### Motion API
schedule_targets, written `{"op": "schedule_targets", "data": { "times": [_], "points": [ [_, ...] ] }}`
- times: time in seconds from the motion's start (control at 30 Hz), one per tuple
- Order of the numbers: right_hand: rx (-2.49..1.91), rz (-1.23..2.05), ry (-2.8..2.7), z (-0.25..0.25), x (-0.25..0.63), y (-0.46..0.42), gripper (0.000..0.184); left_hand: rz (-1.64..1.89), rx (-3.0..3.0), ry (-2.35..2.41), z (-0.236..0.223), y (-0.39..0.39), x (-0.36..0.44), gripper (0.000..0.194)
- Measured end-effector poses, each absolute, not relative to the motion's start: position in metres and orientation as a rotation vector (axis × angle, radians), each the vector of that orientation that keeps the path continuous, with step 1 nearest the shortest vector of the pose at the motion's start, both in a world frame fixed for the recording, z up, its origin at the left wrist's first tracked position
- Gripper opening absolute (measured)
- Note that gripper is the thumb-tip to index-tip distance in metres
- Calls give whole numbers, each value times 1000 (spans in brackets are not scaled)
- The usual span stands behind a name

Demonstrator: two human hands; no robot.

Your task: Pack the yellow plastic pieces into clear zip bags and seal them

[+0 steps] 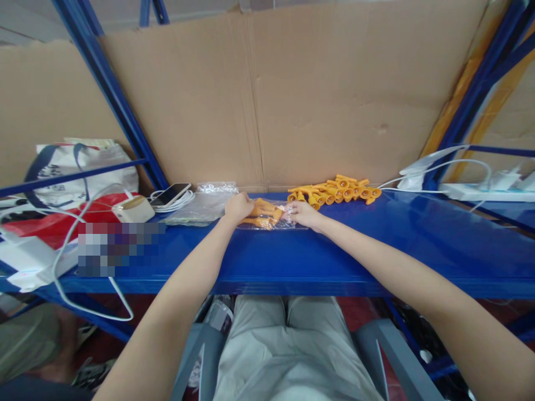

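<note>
A broad brown cardboard panel [334, 100] is standing behind a long blue metal shelf [267, 259]. Shiny orange-yellow trumpet-shaped pieces [343, 194] are lying piled to the right; flat transparent plastic sleeves [204, 203] are resting to the left. Between them, a crinkly transparent plastic bag holding orange pieces [267, 216] is lying on the shelf. The right hand [305, 215] is pinching its right end; the left hand [239, 207] is touching its left edge, fingers curling, though whether they are pinching, I cannot tell. It is probably light, its film soft and slippery, its contents stiffer; both side edges are offering the best hold.
</note>
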State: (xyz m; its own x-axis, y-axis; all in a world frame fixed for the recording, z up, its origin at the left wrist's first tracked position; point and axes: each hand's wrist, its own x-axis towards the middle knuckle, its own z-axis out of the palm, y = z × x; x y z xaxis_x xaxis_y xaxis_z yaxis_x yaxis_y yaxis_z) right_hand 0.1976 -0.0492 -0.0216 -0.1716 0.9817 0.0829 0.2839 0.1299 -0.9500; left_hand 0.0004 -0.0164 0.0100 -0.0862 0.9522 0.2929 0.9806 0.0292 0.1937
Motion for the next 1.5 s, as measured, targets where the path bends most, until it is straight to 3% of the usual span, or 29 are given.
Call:
{"op": "schedule_targets", "data": {
  "times": [0.13, 0.27, 0.43, 0.83, 1.13, 1.5],
  "points": [
    [-1287, 743, -1907, -17, 207, -44, 14, -522, -2060, -2175, 8, -15, -2, 37],
    [-1403, 185, -2069, -4, 223, -43, 27, -442, -2030, -2203, 6, -12, -5, 48],
    [-1726, -214, -2025, 8, 245, -47, 34, -375, -2071, -2226, 4, -7, -9, 50],
    [-1934, -100, -2299, 0, 261, -40, 59, -342, -2035, -2268, 3, -3, -11, 53],
    [-1753, -230, -2050, 3, 261, -37, 37, -346, -2128, -2228, 2, -1, -17, 55],
    [-1684, -178, -1988, 18, 230, -64, 27, -328, -2152, -2213, 2, -1, -16, 56]
  ]
}}
